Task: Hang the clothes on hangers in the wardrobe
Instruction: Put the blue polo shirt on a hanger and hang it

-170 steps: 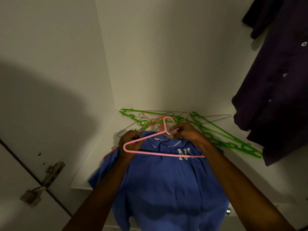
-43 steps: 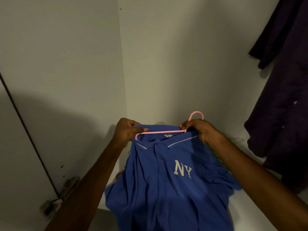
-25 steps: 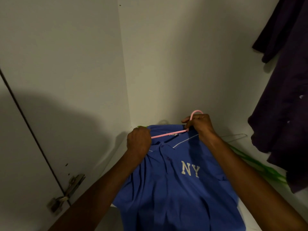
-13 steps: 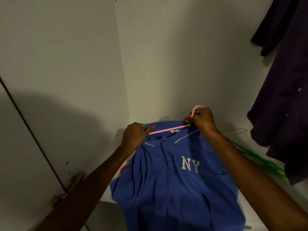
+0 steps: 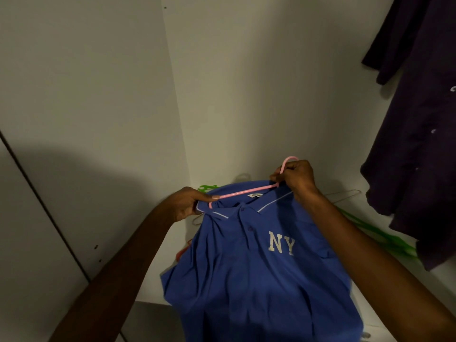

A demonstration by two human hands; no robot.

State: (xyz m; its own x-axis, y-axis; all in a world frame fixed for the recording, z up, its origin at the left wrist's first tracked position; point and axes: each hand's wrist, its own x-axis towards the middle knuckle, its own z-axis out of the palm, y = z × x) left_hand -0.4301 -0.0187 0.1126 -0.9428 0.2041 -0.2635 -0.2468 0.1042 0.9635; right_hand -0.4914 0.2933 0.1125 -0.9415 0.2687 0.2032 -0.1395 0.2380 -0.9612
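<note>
Shirt and hanger are up off the shelf now vs 6.8 s back, when both lay flat on it — since half a second ago hardly any shift.

Left hand (image 5: 185, 204) pinches the collar end of the blue polo shirt (image 5: 256, 267) together with the tip of the pink hanger (image 5: 243, 192), thumb on top. Hanger arm runs inside the neck opening, looks half-threaded. Right hand (image 5: 294, 175) is clenched round the hanger neck just below the hook.

Handling, my read: shirt is light, soft knit, drapes and slips off a thin plastic arm easily — hold it by collar and shoulder seam, carry the load at the hook. Hanger is thin, probably flexes.

Wardrobe shelf (image 5: 162, 275) under the shirt holds spare green hangers (image 5: 385, 239) and a wire hanger (image 5: 345, 193). Far right, a dark garment (image 5: 417, 144) already hangs. Rail not in view.
</note>
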